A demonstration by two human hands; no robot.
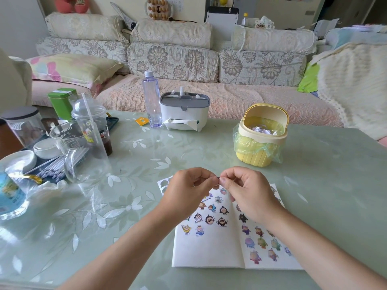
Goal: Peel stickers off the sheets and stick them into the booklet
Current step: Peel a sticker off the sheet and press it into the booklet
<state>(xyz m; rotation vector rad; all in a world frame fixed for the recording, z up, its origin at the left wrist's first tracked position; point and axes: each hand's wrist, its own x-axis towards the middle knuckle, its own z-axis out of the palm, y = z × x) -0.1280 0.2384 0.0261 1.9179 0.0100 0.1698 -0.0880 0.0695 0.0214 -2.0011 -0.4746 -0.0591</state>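
Observation:
An open white booklet [207, 250] lies on the table in front of me, with several cartoon stickers on both pages. A sticker sheet [164, 183] peeks out from under my left hand at the booklet's far left corner. My left hand [188, 189] and my right hand [247, 191] hover above the booklet's top edge, fingertips meeting. Between them they pinch a tiny dark sticker [218, 178], mostly hidden by the fingers.
A yellow mini bin [261, 139] with a green liner stands behind the booklet to the right. A tissue box [184, 110] and a water bottle [151, 99] stand further back. Clear cups [83, 147], jars and straws crowd the table's left side. A sofa runs behind.

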